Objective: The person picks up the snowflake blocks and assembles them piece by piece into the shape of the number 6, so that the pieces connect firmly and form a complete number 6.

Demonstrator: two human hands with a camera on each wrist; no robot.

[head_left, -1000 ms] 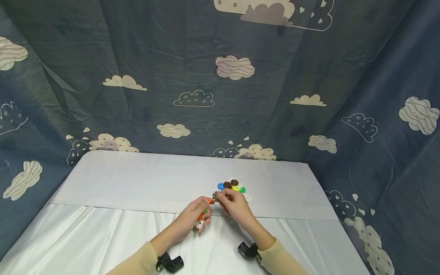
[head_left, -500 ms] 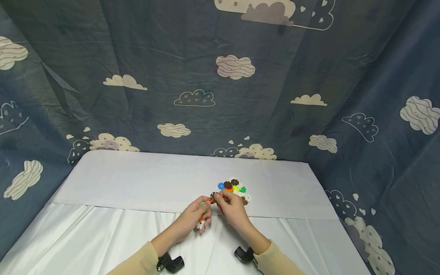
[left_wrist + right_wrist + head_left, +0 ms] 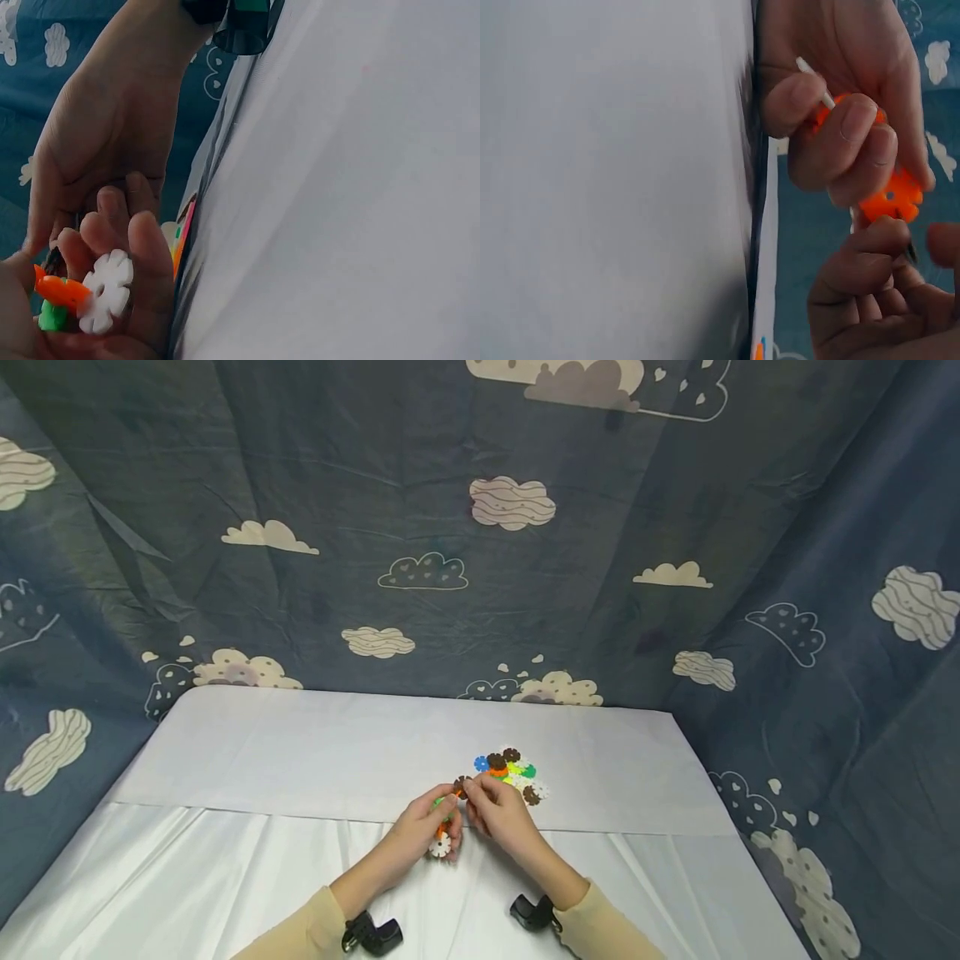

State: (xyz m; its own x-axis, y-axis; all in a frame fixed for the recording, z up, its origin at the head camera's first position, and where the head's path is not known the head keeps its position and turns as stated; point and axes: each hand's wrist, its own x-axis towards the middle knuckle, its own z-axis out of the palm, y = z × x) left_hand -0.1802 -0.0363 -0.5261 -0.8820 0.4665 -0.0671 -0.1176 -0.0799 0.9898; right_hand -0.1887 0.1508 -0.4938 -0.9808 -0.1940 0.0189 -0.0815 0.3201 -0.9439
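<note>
My left hand [image 3: 422, 828] grips a joined string of notched plastic snowflake discs. A white disc [image 3: 114, 289] hangs at its lower end, an orange disc [image 3: 64, 292] is fixed into it, and part of a green disc [image 3: 52, 316] shows behind. Another orange disc [image 3: 894, 196] sticks out beyond the left fingers in the right wrist view. Between thumb and fingers, my right hand [image 3: 504, 814] pinches a brown disc [image 3: 461, 787] against that orange disc's edge. Whether the brown one is slotted in cannot be made out.
Beyond the right hand, a small pile of loose discs lies on the white tablecloth [image 3: 300, 760], among them a blue disc [image 3: 482, 763], a green disc [image 3: 529, 772] and a brown disc [image 3: 532, 795]. A cloud-patterned curtain [image 3: 420, 460] stands behind the table.
My right hand has moved slightly left, bringing the brown disc to the end of the left hand's string. The string has turned, so its white disc faces the head camera more.
</note>
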